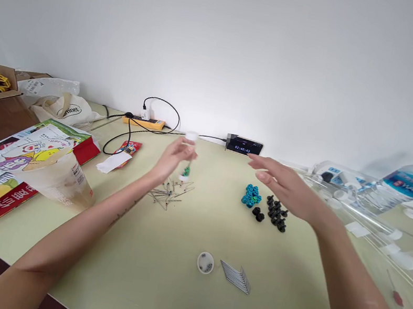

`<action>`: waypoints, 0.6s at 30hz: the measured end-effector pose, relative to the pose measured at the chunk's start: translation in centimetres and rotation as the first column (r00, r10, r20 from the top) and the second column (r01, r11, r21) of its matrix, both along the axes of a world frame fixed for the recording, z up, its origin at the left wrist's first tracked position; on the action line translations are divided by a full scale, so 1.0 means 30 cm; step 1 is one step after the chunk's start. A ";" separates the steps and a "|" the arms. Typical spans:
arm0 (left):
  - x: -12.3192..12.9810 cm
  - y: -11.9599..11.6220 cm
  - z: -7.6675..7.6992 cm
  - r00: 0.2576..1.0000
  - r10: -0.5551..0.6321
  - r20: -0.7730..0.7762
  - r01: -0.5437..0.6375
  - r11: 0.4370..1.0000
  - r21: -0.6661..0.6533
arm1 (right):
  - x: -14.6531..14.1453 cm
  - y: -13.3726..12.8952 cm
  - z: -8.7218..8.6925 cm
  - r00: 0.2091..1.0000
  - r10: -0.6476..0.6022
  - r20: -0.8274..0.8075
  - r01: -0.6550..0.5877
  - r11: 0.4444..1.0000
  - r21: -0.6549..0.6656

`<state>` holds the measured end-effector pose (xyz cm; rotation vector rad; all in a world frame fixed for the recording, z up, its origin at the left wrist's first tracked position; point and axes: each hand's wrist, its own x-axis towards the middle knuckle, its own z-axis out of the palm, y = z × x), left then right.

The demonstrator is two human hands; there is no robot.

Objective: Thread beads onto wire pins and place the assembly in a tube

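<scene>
My left hand is closed around a small clear tube with a white cap at each end, held upright. Something green shows inside its lower part. Just below it on the table lies a loose pile of thin metal pins with small coloured ends. My right hand hovers with fingers stretched out and nothing in it. Under and left of that hand sit a cluster of blue-green knobbed pieces and several black knob-like pieces.
Nearer me are a round white cap holding tiny bits and a row of thin grey rods. A plastic cup and colourful packaging stand left. A phone leans at the wall. Clear tubes and a water bottle lie right.
</scene>
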<state>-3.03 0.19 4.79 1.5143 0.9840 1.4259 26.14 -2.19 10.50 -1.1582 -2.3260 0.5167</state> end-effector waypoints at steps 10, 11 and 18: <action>-0.263 0.187 -0.191 0.780 0.517 -0.352 -0.550 0.835 0.008 | 0.242 0.053 0.055 0.862 -0.309 0.402 0.404 0.897 -0.177; -0.265 0.190 -0.207 0.770 0.525 -0.364 -0.562 0.827 0.004 | 0.256 0.052 0.065 0.856 -0.335 0.394 0.423 0.891 -0.162; -0.249 0.177 -0.258 0.607 0.693 -0.389 -0.733 0.677 0.062 | 0.441 0.122 0.056 0.648 -0.572 0.502 0.676 0.736 -0.034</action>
